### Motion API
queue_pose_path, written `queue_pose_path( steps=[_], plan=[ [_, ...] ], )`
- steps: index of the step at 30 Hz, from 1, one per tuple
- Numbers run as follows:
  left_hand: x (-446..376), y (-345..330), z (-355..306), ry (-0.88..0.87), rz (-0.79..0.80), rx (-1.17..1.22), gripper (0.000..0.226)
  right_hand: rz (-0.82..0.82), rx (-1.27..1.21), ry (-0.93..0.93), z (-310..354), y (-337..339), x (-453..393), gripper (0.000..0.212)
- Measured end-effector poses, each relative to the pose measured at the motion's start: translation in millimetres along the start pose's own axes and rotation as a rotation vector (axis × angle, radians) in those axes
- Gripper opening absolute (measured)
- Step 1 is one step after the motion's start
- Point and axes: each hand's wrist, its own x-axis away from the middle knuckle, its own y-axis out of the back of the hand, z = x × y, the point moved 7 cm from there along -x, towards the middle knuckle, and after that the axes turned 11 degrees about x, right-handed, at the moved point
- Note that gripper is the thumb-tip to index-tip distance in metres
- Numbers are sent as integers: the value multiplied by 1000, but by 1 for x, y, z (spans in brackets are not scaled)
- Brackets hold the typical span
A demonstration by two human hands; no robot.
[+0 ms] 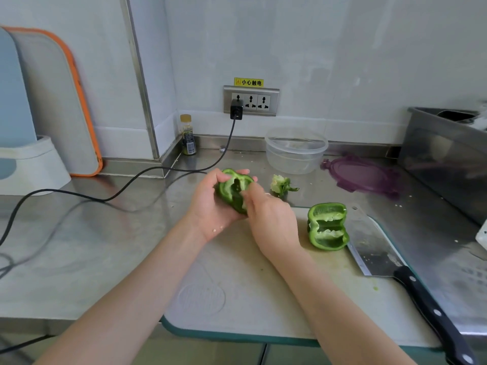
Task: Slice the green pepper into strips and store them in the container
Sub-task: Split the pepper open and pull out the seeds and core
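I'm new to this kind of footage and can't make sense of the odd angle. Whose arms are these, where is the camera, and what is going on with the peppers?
There is no machine here: a person wears a wide-angle camera on the head, so you look down along their own arms. The left hand cradles one green pepper half, while the right hand picks at its inside with the fingertips. The other pepper half lies cut side up on the cutting board, beside a cleaver. The pulled-out pepper core sits on the steel counter. Behind it stand the clear container, with no pepper in it, and its purple lid. No strips are cut yet.
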Motion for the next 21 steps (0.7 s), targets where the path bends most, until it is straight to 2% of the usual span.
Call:
queue_pose_path(
  steps=[2,4,6,8,10,11,13,17,21],
  plan=[
    [-2,1,-3,-22,-17,54,35,8,-269,-216,-19,3,0,23],
    [-4,1,-4,-36,-30,76,36,-98,-421,-419,-38,16,2,29],
    [-5,1,-5,-52,-23,84,38,-87,-410,-523,-51,17,-3,31],
    [-5,-1,-7,-71,-7,94,39,48,-316,-552,-58,9,-16,25],
    [-4,-2,-9,-76,3,135,40,243,-218,-551,-62,-7,-29,16],
    [-3,-2,-9,-71,5,162,40,355,-180,-539,-62,-14,-34,18],
    [-2,-3,-9,-56,-7,220,41,477,-165,-508,-58,-23,-39,36],
    [-2,0,-9,-46,-62,263,45,221,-218,-333,-38,4,-44,24],
    [-1,1,-5,-7,-75,221,40,314,21,-155,-17,3,-40,43]
  ],
)
